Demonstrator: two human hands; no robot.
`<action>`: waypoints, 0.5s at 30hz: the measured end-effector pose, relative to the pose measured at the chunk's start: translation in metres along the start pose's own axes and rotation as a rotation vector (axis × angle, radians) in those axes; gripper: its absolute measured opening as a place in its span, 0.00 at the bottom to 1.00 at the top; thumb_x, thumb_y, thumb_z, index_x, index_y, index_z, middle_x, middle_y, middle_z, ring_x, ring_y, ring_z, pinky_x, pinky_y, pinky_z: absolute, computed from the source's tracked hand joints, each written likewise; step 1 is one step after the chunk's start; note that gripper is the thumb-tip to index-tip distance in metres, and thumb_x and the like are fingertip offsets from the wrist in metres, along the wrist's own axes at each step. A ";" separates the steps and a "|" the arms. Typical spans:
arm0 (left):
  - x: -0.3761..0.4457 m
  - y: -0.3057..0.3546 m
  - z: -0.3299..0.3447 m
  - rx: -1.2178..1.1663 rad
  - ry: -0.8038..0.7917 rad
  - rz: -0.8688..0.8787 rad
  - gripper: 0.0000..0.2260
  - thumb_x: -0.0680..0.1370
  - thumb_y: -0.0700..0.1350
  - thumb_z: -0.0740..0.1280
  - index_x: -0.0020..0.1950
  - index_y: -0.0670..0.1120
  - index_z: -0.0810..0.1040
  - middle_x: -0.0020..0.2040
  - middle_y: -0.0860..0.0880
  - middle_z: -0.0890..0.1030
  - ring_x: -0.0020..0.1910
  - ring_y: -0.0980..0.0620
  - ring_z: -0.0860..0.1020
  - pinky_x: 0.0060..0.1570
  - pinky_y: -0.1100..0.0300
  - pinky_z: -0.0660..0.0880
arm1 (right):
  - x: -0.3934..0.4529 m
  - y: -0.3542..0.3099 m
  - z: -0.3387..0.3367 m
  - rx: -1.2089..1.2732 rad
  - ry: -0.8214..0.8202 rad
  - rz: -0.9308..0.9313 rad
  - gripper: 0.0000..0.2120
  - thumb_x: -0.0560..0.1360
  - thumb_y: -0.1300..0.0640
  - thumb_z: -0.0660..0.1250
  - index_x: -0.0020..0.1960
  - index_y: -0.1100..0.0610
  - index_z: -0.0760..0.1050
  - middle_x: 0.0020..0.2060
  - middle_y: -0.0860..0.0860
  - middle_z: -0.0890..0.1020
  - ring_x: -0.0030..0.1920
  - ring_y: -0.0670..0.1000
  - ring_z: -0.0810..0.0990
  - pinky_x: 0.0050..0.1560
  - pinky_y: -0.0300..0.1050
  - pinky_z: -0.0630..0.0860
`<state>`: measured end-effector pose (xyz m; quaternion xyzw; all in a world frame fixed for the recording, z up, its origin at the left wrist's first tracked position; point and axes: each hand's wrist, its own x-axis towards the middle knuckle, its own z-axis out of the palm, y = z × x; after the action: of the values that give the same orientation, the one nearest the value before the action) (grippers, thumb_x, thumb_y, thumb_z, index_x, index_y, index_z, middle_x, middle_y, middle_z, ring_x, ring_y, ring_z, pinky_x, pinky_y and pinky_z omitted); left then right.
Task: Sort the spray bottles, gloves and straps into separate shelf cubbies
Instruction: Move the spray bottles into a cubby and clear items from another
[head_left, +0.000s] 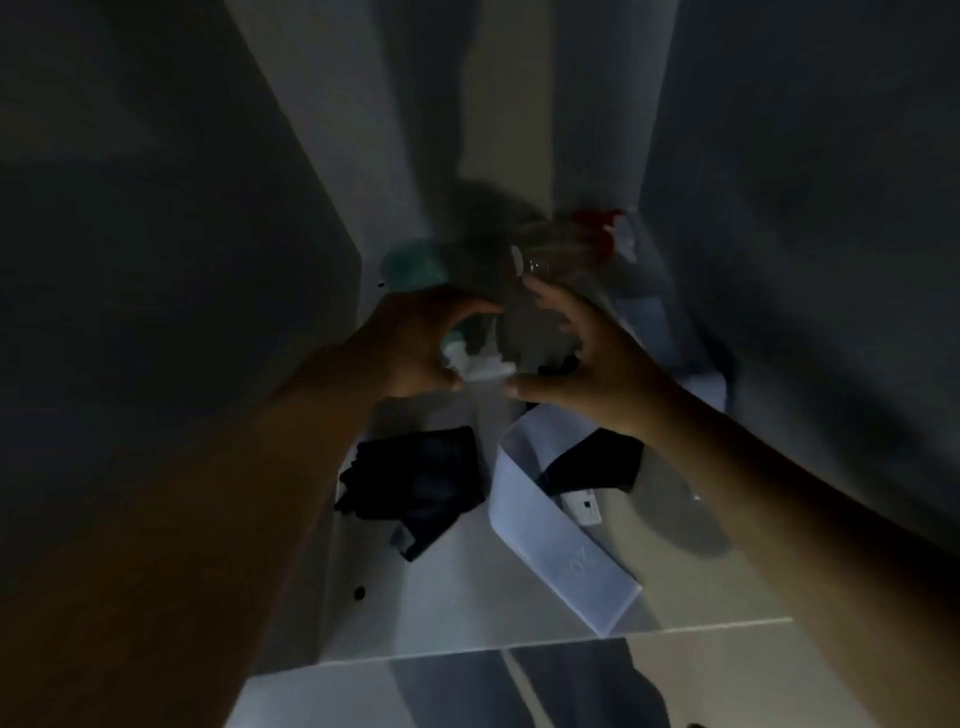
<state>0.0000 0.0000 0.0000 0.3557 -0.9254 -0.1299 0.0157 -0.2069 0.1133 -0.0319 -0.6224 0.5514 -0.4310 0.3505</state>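
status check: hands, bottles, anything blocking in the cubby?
Left hand grips teal spray bottle. Right hand open, around clear spray bottle. Black gloves and white strap below.

white strap: faint embossed marking near its lower end, too blurred and dim to read
small white tag: one black square mark, no letters legible
other things: no readable text, brand or number

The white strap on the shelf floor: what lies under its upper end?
A dark piece of fabric shows partly beneath the white strap. Whether it is a glove cannot be told, and the right hand covers what lies beyond.
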 end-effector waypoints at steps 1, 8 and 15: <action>0.004 -0.001 0.000 0.134 -0.083 0.054 0.47 0.62 0.51 0.82 0.76 0.59 0.61 0.76 0.52 0.67 0.73 0.48 0.69 0.71 0.50 0.67 | 0.001 0.004 0.001 0.022 -0.007 -0.010 0.47 0.66 0.50 0.81 0.79 0.48 0.61 0.75 0.48 0.68 0.75 0.45 0.66 0.74 0.51 0.68; 0.013 -0.010 -0.007 0.513 -0.269 0.054 0.40 0.73 0.46 0.74 0.77 0.64 0.55 0.80 0.57 0.59 0.80 0.49 0.53 0.73 0.40 0.52 | -0.005 0.010 -0.004 0.011 -0.080 0.035 0.47 0.69 0.57 0.80 0.79 0.44 0.57 0.76 0.45 0.66 0.75 0.42 0.64 0.74 0.44 0.68; 0.004 -0.015 0.002 0.484 0.002 0.156 0.33 0.60 0.35 0.77 0.64 0.55 0.78 0.55 0.48 0.84 0.57 0.40 0.80 0.57 0.43 0.74 | -0.010 0.005 -0.001 0.065 -0.056 0.045 0.48 0.69 0.58 0.80 0.79 0.40 0.56 0.75 0.42 0.66 0.74 0.35 0.63 0.62 0.21 0.64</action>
<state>0.0068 -0.0127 -0.0056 0.2766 -0.9542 0.0974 -0.0591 -0.2099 0.1226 -0.0378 -0.6099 0.5411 -0.4231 0.3952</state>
